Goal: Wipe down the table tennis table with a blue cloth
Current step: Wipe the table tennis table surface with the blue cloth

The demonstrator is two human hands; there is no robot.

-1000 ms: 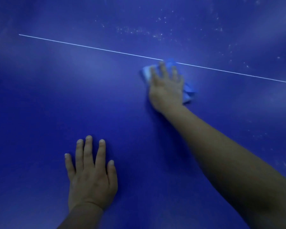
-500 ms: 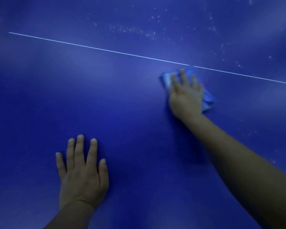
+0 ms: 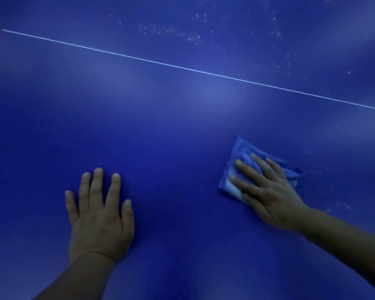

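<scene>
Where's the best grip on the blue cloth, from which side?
Probably the far corner of the blue cloth, approached from above and beyond: it sticks out past the fingers of the right hand, which presses the rest flat on the table.

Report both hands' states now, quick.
Left hand: open, fingers spread flat on the table, holding nothing.
Right hand: open, straight fingers pressing the blue cloth onto the table.
</scene>
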